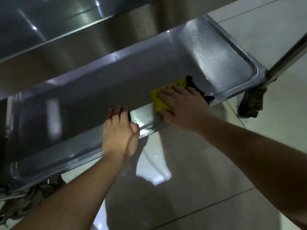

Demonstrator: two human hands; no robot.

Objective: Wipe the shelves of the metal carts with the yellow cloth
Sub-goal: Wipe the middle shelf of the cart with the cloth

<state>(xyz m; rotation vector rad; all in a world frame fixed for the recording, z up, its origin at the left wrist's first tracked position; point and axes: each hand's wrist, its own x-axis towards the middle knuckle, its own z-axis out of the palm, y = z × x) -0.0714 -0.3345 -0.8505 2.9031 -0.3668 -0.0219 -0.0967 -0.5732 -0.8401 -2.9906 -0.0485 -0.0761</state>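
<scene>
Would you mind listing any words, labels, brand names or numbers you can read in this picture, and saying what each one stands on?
None: no readable text shows anywhere in the head view.
The metal shelf, the yellow cloth under the right hand, the cart post and the floor tiles show no lettering.

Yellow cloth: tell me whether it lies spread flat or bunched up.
Bunched. The yellow cloth shows folds and creases under the right hand, whose straight fingers press it onto the lower shelf; part is hidden.
</scene>
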